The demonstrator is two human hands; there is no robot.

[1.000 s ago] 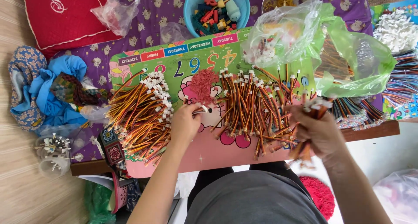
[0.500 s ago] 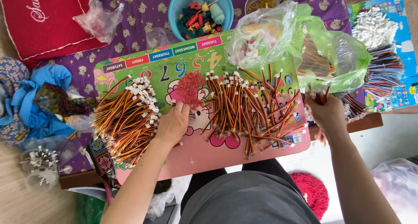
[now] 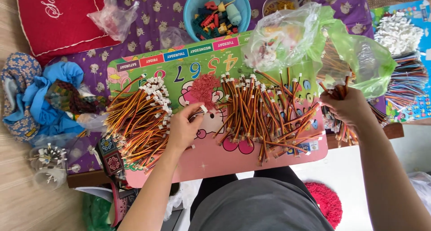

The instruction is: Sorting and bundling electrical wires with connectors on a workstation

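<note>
I see the left hand (image 3: 183,130) lying on the board (image 3: 251,161), fingers curled in. Its fingertips (image 3: 197,108) pinch one wire by its small white plug (image 3: 204,108), between the tidy pile (image 3: 139,118) on its left and the loose pile (image 3: 265,116) in the middle of the board. A red fuzzy patch (image 3: 205,88) sits just above the fingers.

The right hand (image 3: 348,109) is closed around a bunch of wires (image 3: 339,92), at the right edge of the board. The bunch sticks up out of the fist, right at the mouth of the green bag (image 3: 359,60), and more wires show inside it.

The blue bowl (image 3: 197,2) holds small toy pieces. A clear bag (image 3: 283,37) lies next to the green one.

Both arms reach forward from the bottom, the left one bent in toward the middle.
</note>
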